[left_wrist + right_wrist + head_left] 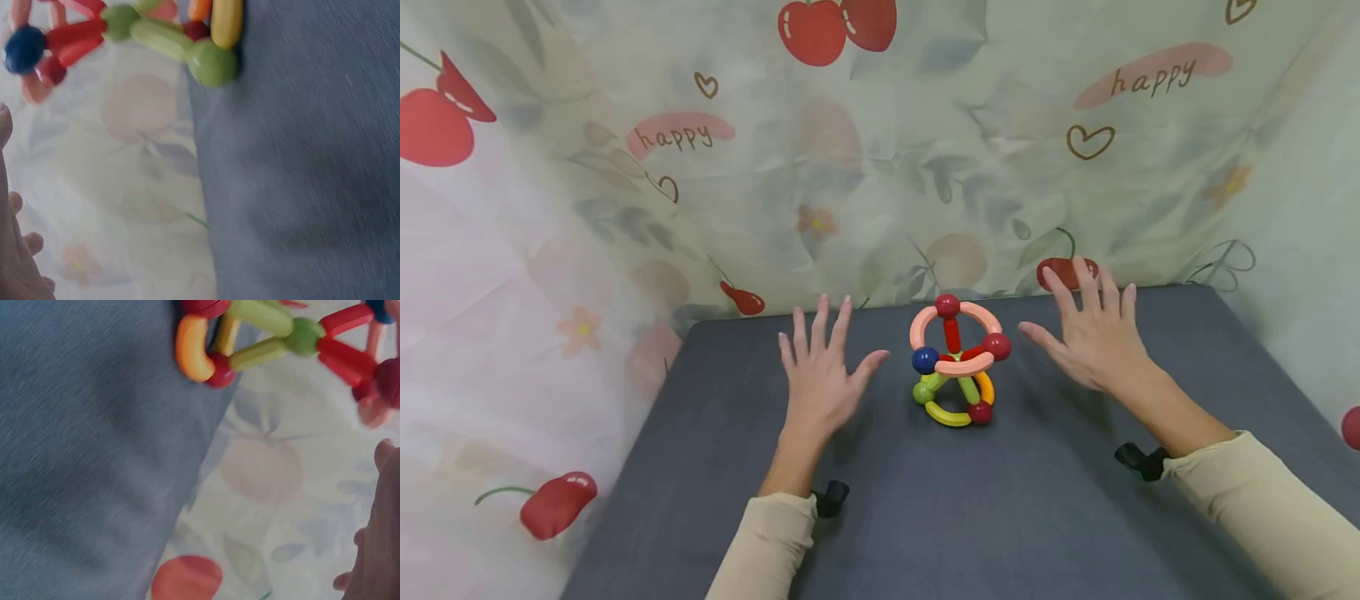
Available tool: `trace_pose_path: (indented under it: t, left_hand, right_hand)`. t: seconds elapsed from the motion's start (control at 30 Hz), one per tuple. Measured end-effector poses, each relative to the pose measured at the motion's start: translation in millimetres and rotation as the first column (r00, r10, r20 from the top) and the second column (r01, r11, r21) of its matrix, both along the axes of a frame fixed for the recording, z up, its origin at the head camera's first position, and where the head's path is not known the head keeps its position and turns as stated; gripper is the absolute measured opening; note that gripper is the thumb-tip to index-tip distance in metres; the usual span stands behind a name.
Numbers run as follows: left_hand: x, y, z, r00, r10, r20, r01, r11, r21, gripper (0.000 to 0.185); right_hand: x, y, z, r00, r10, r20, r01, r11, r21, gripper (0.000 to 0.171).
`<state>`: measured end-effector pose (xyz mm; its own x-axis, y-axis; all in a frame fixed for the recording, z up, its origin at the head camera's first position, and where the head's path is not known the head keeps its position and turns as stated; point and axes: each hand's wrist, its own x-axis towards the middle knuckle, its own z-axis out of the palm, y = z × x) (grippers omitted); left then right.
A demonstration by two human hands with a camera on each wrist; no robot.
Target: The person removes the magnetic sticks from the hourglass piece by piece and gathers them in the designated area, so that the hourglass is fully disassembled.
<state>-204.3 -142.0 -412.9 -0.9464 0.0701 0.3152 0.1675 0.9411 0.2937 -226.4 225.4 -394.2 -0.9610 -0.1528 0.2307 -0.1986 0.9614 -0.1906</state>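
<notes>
A toy built of coloured balls and rods (pixel 952 323) stands on the dark grey table. Its upper ring has curved pink rods with red and blue balls; the lower ring has yellow and orange curved rods with green and red balls. Straight red and green rods meet at a green ball (pixel 120 22) between the rings. To its left, my left hand (pixel 822 385) is held with fingers spread, touching nothing. My right hand (pixel 1097 342) is spread likewise on the other side, apart from the toy. The right wrist view shows the toy's orange curved rod (pixel 192 350) near the tabletop.
The grey tabletop (pixel 970 517) runs back to a hanging cloth (pixel 880 167) printed with cherries, hearts and "happy". A similar pale cloth (pixel 512 333) hangs at the left. Thin cord (pixel 1225 260) shows at the back right corner. Each wrist carries a small black camera.
</notes>
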Motion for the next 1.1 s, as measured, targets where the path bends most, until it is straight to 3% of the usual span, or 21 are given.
trace_pose_path:
  t: [0.2, 0.33, 0.47, 0.53, 0.63, 0.77, 0.87, 0.93, 1.0, 1.1]
  left_hand:
    - [10.4, 26.0, 13.9, 0.994, -0.099, 0.039, 0.092, 0.985, 0.149, 0.088]
    - [13.4, 44.1, 11.5, 0.982, -0.18, 0.057, 0.159, 0.95, 0.27, 0.094]
    - [13.8, 56.9, 3.8, 0.964, -0.259, 0.065, 0.216, 0.9, 0.379, 0.103]
    - [12.5, 61.1, 0.2, 0.953, -0.296, 0.063, 0.235, 0.856, 0.46, 0.105]
    - [9.1, 66.8, -7.1, 0.927, -0.369, 0.067, 0.259, 0.759, 0.597, 0.106]
    - [3.5, 75.1, -18.4, 0.881, -0.471, 0.042, 0.282, 0.595, 0.753, 0.112]
    - [-0.2, 80.6, -25.8, 0.85, -0.527, -0.028, 0.314, 0.463, 0.828, 0.109]
    - [-1.7, 83.9, -29.0, 0.835, -0.545, -0.077, 0.334, 0.39, 0.858, 0.106]
    - [-2.3, 86.7, -30.7, 0.829, -0.547, -0.111, 0.346, 0.347, 0.872, 0.106]
    - [-3.2, 91.1, -30.7, 0.831, -0.541, -0.13, 0.355, 0.334, 0.873, 0.107]
  right_hand:
    - [5.1, -24.0, 17.4, 0.992, 0.123, 0.013, -0.12, 0.982, -0.144, 0.082]
    - [3.2, -39.3, 26.1, 0.975, 0.215, 0.051, -0.188, 0.928, -0.323, 0.071]
    - [-1.8, -51.1, 29.8, 0.949, 0.293, 0.115, -0.211, 0.864, -0.456, 0.065]
    - [-4.0, -55.8, 29.2, 0.937, 0.316, 0.15, -0.205, 0.844, -0.495, 0.064]
    - [-6.8, -62.1, 25.6, 0.916, 0.335, 0.221, -0.16, 0.809, -0.566, 0.061]
    - [-11.9, -69.2, 19.8, 0.88, 0.368, 0.3, -0.062, 0.715, -0.696, 0.057]
    - [-15.6, -73.5, 17.1, 0.856, 0.402, 0.325, -0.009, 0.64, -0.768, 0.053]
    - [-17.0, -75.7, 16.2, 0.847, 0.414, 0.333, 0.013, 0.612, -0.791, 0.051]
    - [-17.5, -76.6, 16.0, 0.847, 0.414, 0.333, 0.016, 0.607, -0.794, 0.049]
    - [-16.6, -76.4, 17.1, 0.86, 0.395, 0.322, 0.011, 0.617, -0.787, 0.047]
